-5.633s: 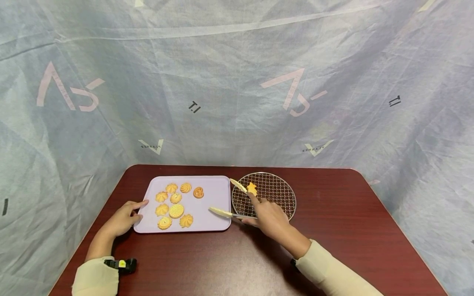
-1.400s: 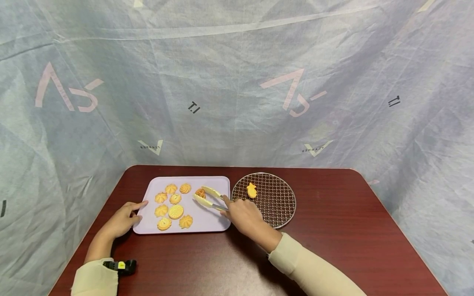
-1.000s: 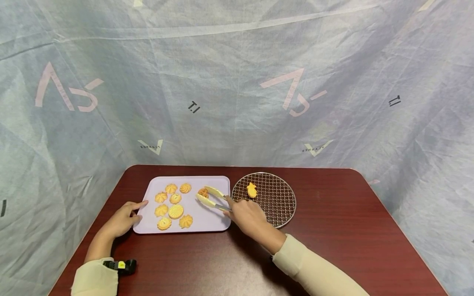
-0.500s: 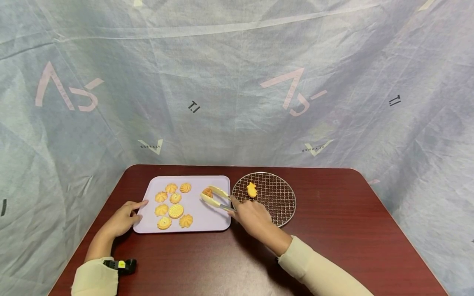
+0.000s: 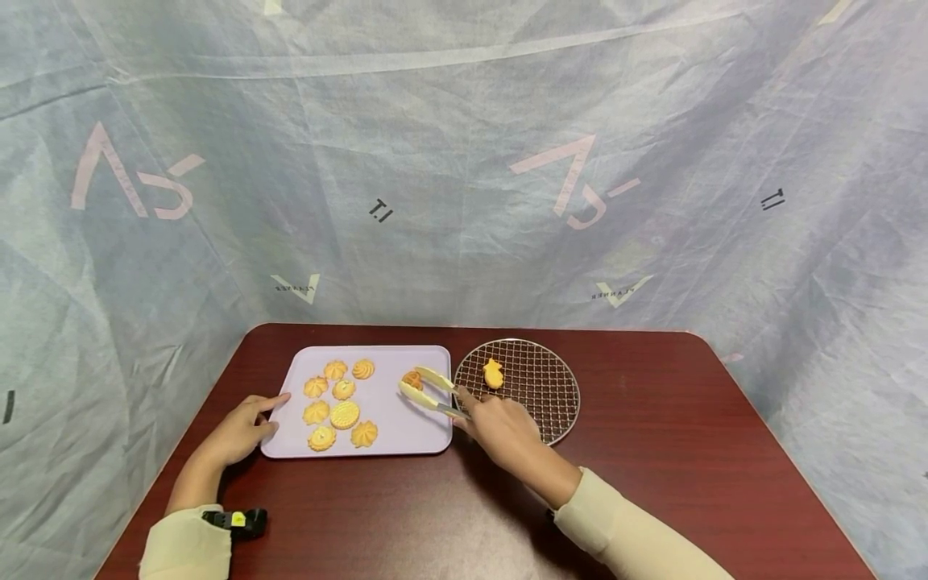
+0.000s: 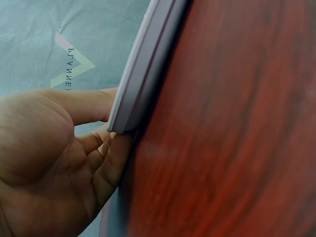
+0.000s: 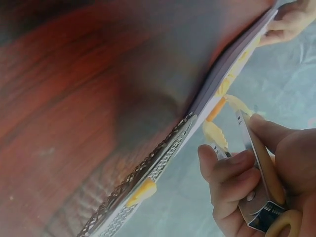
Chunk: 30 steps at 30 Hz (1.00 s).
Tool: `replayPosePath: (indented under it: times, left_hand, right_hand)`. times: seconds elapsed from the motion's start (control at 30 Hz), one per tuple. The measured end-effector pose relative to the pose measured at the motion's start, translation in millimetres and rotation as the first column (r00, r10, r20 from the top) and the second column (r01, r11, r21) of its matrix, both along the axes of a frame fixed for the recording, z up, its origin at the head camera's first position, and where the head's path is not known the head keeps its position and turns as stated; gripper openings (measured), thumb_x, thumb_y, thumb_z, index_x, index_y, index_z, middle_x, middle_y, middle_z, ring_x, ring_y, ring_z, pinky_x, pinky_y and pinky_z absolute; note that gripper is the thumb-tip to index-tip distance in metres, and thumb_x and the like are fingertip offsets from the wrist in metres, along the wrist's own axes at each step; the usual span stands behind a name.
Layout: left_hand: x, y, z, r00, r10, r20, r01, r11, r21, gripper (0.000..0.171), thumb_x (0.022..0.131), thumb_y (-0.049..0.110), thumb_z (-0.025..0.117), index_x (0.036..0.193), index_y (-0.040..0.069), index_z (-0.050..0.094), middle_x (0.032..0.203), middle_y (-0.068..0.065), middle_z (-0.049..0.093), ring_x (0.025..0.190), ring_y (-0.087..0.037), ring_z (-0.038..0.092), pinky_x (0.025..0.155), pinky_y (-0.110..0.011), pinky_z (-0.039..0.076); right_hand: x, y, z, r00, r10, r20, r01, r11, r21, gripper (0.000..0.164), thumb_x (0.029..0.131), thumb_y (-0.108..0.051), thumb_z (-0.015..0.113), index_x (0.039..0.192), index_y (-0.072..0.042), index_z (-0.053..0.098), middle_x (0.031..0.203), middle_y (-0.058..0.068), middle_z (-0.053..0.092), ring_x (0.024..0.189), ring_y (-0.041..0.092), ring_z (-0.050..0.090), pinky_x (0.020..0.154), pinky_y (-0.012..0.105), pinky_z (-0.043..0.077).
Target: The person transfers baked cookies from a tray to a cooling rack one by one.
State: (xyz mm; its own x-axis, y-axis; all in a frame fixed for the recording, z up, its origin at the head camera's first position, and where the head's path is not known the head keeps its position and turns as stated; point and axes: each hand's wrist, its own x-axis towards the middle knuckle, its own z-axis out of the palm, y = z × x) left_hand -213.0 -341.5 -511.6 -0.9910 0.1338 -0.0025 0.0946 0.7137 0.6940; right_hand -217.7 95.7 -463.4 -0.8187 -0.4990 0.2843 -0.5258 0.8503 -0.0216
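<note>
My left hand (image 5: 235, 431) grips the left edge of a pale lilac tray (image 5: 391, 439). In the left wrist view, its thumb lies at the top of the rim and fingers reach below. My right hand (image 5: 503, 427) holds metal tongs (image 5: 428, 395) with cream tips, fingers round the arms in the right wrist view. Between the tips, above or on the tray's right part, is a brown pretzel-like cookie (image 5: 412, 379). Several golden cookies (image 5: 344, 414) lie on the tray's left half. Whether the pretzel-like cookie is lifted I cannot tell.
Right of the tray stands a round wire cooling rack (image 5: 547, 395) bearing one yellow cookie (image 5: 493, 374). The right forearm crosses the near side of the dark red table (image 5: 652, 427). Printed grey cloth (image 5: 464, 161) hangs behind and at both sides.
The tongs closed in around the pretzel-like cookie and shifted it right across the tray toward the rack. The right hand moved right with them. The left hand stayed at the tray edge.
</note>
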Motion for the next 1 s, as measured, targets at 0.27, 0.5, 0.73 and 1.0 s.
replayPosePath:
  times: [0.27,0.5,0.73,1.0]
  left_hand:
    - [-0.1,0.3,-0.6,1.0,-0.003,-0.004,0.003,1.0,0.007,0.051,0.089,-0.005,0.059,0.139,-0.007,0.047,0.112,-0.024,0.047,0.077,-0.021,0.045,0.061,-0.025,0.041]
    - [0.6,0.4,-0.6,1.0,-0.002,-0.002,0.002,1.0,0.003,0.051,0.09,-0.005,0.059,0.14,-0.006,0.047,0.111,-0.023,0.048,0.077,-0.021,0.045,0.062,-0.025,0.041]
    - [0.9,0.8,0.1,1.0,-0.001,-0.003,0.001,1.0,0.004,0.051,0.09,-0.005,0.059,0.14,-0.006,0.047,0.111,-0.023,0.048,0.078,-0.021,0.045,0.062,-0.025,0.041]
    - [1.1,0.9,0.4,1.0,-0.001,-0.006,0.001,1.0,-0.006,0.051,0.091,-0.003,0.059,0.14,-0.006,0.047,0.11,-0.022,0.048,0.078,-0.021,0.045,0.062,-0.025,0.041]
  right_hand:
    - [3.5,7.8,1.2,1.0,-0.014,0.002,0.014,1.0,-0.01,0.048,0.09,-0.046,0.065,0.129,-0.02,0.059,0.066,0.0,0.058,0.051,0.017,0.052,0.041,0.031,0.035]
    - [6.3,15.8,0.1,0.999,-0.021,-0.036,0.022,1.0,0.016,0.052,0.09,-0.048,0.063,0.133,-0.019,0.059,0.077,0.007,0.066,0.054,0.02,0.056,0.041,0.031,0.037]
    - [9.3,24.5,1.1,0.999,-0.032,-0.037,0.032,0.999,0.011,0.052,0.09,-0.047,0.065,0.135,-0.02,0.059,0.077,0.007,0.066,0.052,0.02,0.056,0.04,0.031,0.035]
    - [12.1,36.9,2.1,0.998,-0.05,-0.038,0.051,0.999,0.009,0.052,0.089,-0.047,0.065,0.133,-0.02,0.06,0.074,0.006,0.065,0.052,0.021,0.057,0.042,0.033,0.039]
